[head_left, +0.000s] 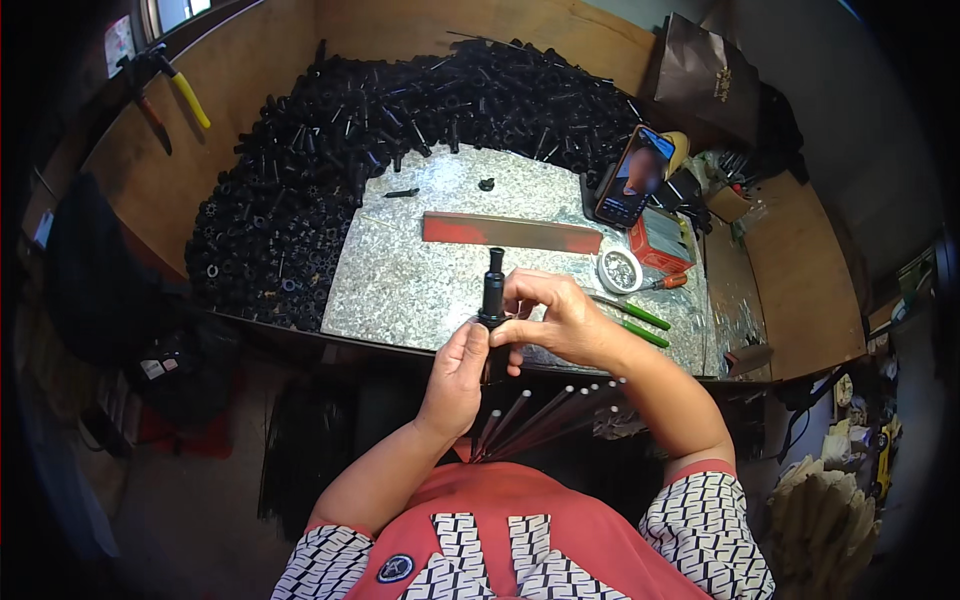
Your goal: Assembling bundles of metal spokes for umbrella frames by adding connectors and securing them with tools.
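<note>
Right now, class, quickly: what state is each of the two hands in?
Left hand: closed, holding the black tubular part.
Right hand: closed, pinching that same part.

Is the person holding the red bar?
No, the red bar lies on the tabletop; left hand and right hand hold a black tubular part.

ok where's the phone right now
In the head view, the phone is propped at upper right, just beyond the red box, beside the heap of black parts.

Held part [493, 293]: black
Heaped parts [300, 160]: black
Worktop [385, 280]: speckled grey-white
Flat bar [510, 232]: red and brown
Tool handles [646, 317]: green
Shirt [500, 485]: red
Sleeves [705, 525]: carry black-and-white geometric pattern
</note>
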`<state>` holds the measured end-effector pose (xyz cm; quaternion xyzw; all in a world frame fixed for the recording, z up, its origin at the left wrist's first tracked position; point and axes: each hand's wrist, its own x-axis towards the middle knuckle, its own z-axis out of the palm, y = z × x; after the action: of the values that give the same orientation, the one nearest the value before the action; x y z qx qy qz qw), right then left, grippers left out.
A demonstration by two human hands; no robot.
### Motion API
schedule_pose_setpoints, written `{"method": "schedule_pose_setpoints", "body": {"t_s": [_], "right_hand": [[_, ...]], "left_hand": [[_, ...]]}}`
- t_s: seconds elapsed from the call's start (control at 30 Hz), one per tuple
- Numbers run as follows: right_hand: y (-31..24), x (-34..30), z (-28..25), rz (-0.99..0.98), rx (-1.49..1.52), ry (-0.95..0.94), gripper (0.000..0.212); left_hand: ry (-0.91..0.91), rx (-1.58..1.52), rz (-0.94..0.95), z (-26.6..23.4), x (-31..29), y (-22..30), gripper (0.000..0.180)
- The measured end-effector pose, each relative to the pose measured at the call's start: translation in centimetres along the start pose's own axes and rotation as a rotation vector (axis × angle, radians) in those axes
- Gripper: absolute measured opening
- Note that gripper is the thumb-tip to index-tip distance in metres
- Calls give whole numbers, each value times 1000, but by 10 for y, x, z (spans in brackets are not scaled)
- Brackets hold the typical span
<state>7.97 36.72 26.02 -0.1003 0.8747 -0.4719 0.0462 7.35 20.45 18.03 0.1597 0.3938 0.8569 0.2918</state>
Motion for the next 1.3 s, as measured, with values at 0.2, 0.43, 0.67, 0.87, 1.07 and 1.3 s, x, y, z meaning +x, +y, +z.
{"method": "schedule_pose_setpoints", "body": {"t_s": [0.2,0.43,0.67,0.87,1.07,1.3], "right_hand": [[14,-11,11,162,258,33,36],[48,-25,43,320,562,121,30],[25,-30,64,195,675,96,25],[8,-32,66,208,589,165,29],[11,-31,69,169,597,150,30],[22,-30,69,139,655,108,31]], "left_hand": [[-16,4,16,-5,-1,-1,37],[37,171,95,-11,0,-6,42],[-106,-56,27,-9,-8,13,44],[-133,-368,-35,-19,-1,17,42],[-109,-307,39,-29,-2,10,33],[-160,-301,-63,-29,-3,19,33]]}}
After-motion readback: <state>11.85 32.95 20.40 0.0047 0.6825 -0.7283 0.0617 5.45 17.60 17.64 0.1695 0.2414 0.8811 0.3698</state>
